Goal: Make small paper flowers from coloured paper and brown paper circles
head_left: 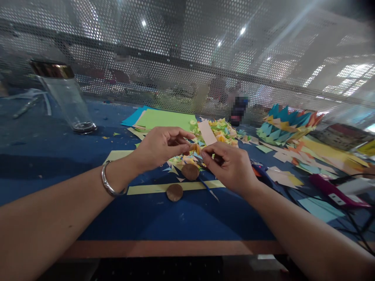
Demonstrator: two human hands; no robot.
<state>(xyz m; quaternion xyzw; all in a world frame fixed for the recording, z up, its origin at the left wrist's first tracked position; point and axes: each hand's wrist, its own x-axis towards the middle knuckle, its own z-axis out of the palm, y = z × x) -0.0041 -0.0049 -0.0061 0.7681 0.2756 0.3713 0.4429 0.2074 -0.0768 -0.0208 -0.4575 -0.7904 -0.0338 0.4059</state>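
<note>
Between my two hands is a small folded piece of orange-yellow paper [195, 148]. My left hand [166, 146], with a silver bangle on its wrist, pinches its left side between thumb and fingers. The fingertips of my right hand [230, 164] close on its right edge. Just below lie two round brown discs [190, 171], the nearer one partly over a pale yellow paper strip [149, 189]. A thin blue stick with a pale tip [209, 189] slants beside them. Behind my hands is a heap of small folded and cut paper pieces [225, 132].
A glass bottle [68, 97] stands at the left. Green and blue paper sheets [166, 119] lie at the back. To the right are a ring of pointed folded paper [285, 127], loose scraps, a purple power strip [336, 193] and black cables. A perforated metal screen [175, 54] rises behind.
</note>
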